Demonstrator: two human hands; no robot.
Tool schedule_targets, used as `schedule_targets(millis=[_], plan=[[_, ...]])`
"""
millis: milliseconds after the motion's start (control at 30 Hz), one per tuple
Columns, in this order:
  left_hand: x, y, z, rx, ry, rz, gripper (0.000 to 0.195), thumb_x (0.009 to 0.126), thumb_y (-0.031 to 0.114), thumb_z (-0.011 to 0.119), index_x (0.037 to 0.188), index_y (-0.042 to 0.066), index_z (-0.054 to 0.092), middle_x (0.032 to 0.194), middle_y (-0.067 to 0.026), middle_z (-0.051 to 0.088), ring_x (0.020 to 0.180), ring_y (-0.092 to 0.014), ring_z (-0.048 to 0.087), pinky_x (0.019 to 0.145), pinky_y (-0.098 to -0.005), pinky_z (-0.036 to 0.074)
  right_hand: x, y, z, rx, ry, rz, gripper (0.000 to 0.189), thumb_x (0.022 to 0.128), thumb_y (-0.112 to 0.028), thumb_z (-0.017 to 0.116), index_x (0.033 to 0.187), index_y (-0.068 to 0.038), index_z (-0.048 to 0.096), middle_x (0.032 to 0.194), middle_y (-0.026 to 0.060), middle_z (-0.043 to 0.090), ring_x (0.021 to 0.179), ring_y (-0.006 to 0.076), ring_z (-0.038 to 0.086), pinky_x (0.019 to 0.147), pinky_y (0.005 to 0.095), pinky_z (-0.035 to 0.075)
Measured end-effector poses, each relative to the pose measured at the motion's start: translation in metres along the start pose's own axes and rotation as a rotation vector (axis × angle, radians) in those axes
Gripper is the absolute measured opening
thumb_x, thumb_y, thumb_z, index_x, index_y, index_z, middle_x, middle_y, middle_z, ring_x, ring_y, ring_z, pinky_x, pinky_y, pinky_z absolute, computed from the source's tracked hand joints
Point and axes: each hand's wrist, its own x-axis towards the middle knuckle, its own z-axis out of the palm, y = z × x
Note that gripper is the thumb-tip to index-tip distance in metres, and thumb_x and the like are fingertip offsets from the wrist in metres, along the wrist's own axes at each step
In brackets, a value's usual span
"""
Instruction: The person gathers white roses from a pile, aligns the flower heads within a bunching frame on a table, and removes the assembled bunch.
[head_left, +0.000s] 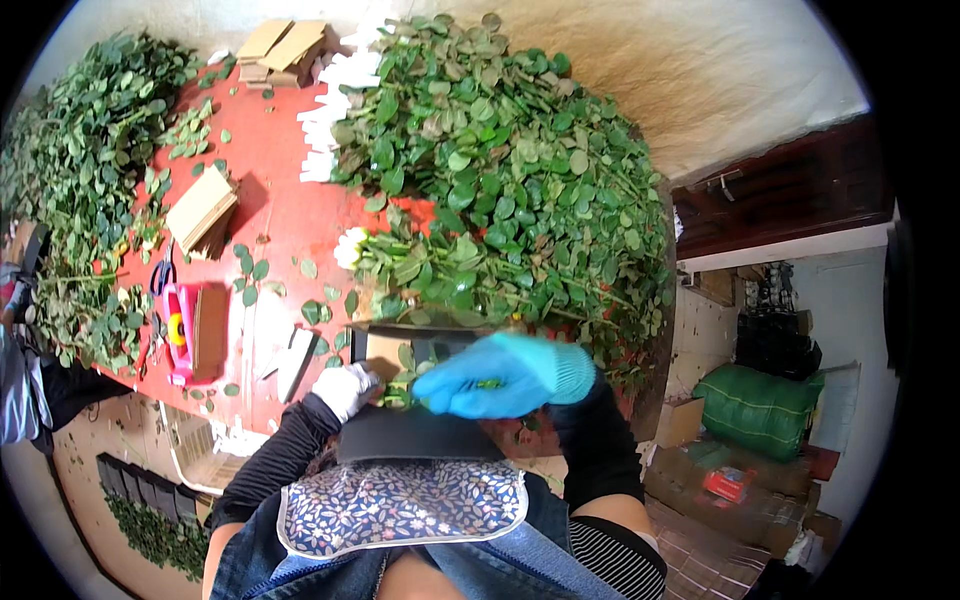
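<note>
My left hand (346, 391), in a white glove, is curled at the left end of a few leafy rose stems (396, 391). My right hand (480, 379), in a blue glove with a turquoise cuff, is blurred and lies across these stems, hiding much of them. It is unclear whether its fingers grip anything. Under both hands is a black sheet (420, 435), its near edge by my floral apron (401, 506). Just beyond, a piece of cardboard (386, 352) lies on a dark surface. A white-and-dark flat object (295, 364) rests left of my left hand.
Rose bunches (510, 150) with white-wrapped heads (321, 135) cover the right of the red table (281, 202); more foliage (97, 142) lies left. Between are cardboard stacks (201, 210), scissors (163, 274) and a pink holder (176, 334). Another person's sleeve (22, 390) is far left.
</note>
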Motion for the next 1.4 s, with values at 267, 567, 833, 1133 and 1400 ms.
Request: schedule_targets(millis=[267, 567, 833, 1133, 1400], plan=[[-0.004, 0.010, -0.002, 0.220, -0.170, -0.093, 0.026, 0.094, 0.036, 0.048, 0.103, 0.019, 0.066, 0.079, -0.0120, 0.065, 0.068, -0.031, 0.066, 0.053, -0.0446, 0.050, 0.078, 0.033, -0.218, -0.549, 0.904, -0.048, 0.031, 0.097, -0.015, 0.054, 0.125, -0.004, 0.059, 0.116, 0.0088, 0.066, 0.104, 0.0164, 0.062, 0.091, 0.0302, 0.050], [-0.006, -0.007, -0.001, 0.131, -0.264, -0.092, 0.033, 0.096, 0.038, 0.044, 0.100, 0.016, 0.068, 0.080, -0.0134, 0.067, 0.071, -0.033, 0.067, 0.056, -0.0460, 0.051, 0.217, 0.018, -0.363, -1.287, 0.943, 0.435, 0.037, 0.090, -0.016, 0.052, 0.126, -0.010, 0.059, 0.113, 0.0194, 0.065, 0.103, 0.0348, 0.063, 0.088, 0.0466, 0.051], [0.001, 0.000, -0.014, -0.059, -0.235, -0.143, 0.036, 0.096, 0.039, 0.042, 0.091, 0.011, 0.066, 0.076, -0.0150, 0.065, 0.068, -0.034, 0.066, 0.055, -0.0466, 0.050, 0.200, 0.025, -0.370, -1.264, 0.790, 0.439, 0.046, 0.086, -0.029, 0.060, 0.127, -0.010, 0.055, 0.116, 0.0213, 0.061, 0.104, 0.0377, 0.060, 0.088, 0.0488, 0.049], [0.004, -0.001, -0.010, -0.019, -0.234, -0.081, 0.031, 0.093, 0.035, 0.045, 0.086, 0.012, 0.065, 0.074, -0.0156, 0.065, 0.066, -0.034, 0.065, 0.055, -0.0457, 0.050, 0.116, 0.005, -0.387, -0.616, 1.118, -0.289, 0.032, 0.092, -0.020, 0.056, 0.118, -0.002, 0.060, 0.110, 0.0128, 0.064, 0.093, 0.0245, 0.062, 0.078, 0.0335, 0.050], [0.007, 0.006, -0.018, -0.027, -0.256, -0.111, 0.035, 0.093, 0.039, 0.046, 0.084, 0.011, 0.066, 0.075, -0.0150, 0.065, 0.068, -0.034, 0.065, 0.056, -0.0451, 0.051, 0.012, -0.115, -0.321, -0.167, 1.326, -1.011, 0.039, 0.092, -0.007, 0.051, 0.129, 0.004, 0.052, 0.113, 0.0169, 0.064, 0.107, 0.0293, 0.061, 0.094, 0.0426, 0.050]])
